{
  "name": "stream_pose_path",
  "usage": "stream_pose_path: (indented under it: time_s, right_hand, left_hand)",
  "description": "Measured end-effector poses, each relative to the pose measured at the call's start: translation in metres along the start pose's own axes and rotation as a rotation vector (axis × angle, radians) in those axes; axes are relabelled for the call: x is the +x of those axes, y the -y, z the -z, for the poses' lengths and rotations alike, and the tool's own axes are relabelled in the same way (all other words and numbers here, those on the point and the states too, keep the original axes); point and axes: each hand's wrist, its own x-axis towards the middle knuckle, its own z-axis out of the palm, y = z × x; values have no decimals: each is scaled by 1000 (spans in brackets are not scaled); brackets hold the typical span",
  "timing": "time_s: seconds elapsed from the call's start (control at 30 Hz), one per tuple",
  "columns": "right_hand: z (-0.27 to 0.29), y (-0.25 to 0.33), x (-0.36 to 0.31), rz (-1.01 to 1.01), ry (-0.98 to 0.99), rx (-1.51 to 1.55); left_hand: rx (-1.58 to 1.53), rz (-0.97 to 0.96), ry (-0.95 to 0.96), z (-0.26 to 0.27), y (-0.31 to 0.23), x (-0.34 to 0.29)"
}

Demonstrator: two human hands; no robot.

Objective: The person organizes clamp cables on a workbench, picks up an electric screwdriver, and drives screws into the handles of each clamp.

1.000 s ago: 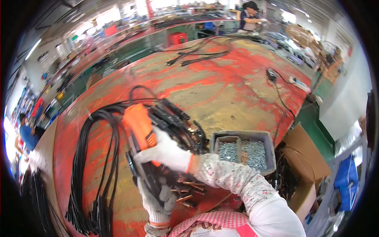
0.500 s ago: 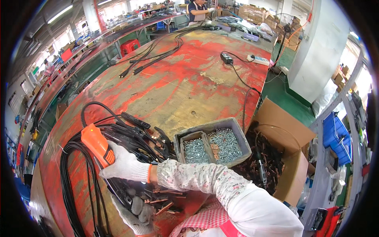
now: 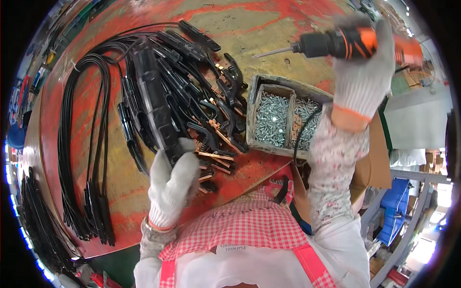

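Note:
In my right hand (image 3: 362, 84), raised at the upper right, is an orange and black electric screwdriver (image 3: 319, 46). Its long thin bit points left above the table. My left hand (image 3: 168, 185) is closed round the near end of a long black electrode holder (image 3: 156, 103), which is blurred and tilted over the pile. Beneath and beside it lie several more black electrode holders (image 3: 180, 79), with copper jaw pieces (image 3: 221, 137) showing at their ends. A grey divided bin (image 3: 283, 81) of small silvery screws (image 3: 271, 120) stands just right of the pile.
Coiled black cables (image 3: 72, 144) run along the table's left side. A cardboard box (image 3: 377, 165) is partly hidden behind my right forearm. Farther right, a blue bin (image 3: 396, 209) sits on a metal rack. More black cables (image 3: 41, 225) hang beyond the left table edge.
My head view has tilted down. The screwdriver has moved from over the left pile to the upper right, in my right hand. My left hand has lifted an electrode holder.

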Motion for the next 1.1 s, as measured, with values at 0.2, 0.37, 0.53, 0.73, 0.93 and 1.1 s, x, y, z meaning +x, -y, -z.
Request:
stream_pose_path:
  time_s: [0.2,0.37,0.53,0.73,0.93,1.1]
  right_hand:
    - [12,7,-68,-709,28,658]
    - [-10,21,-82,-950,-180,1333]
    - [-23,14,-104,-826,22,1120]
    - [-11,11,-86,-991,-157,1345]
    - [22,21,-55,-893,-45,1237]
    - [47,19,-35,-766,12,1845]
  left_hand:
    - [-259,222,235,-57,-5,32]
    - [-177,195,240,-87,12,50]
    - [-104,219,265,-92,12,58]
    - [-88,237,301,-88,9,60]
    - [-82,281,339,-83,13,62]
    - [-116,237,390,-81,16,62]
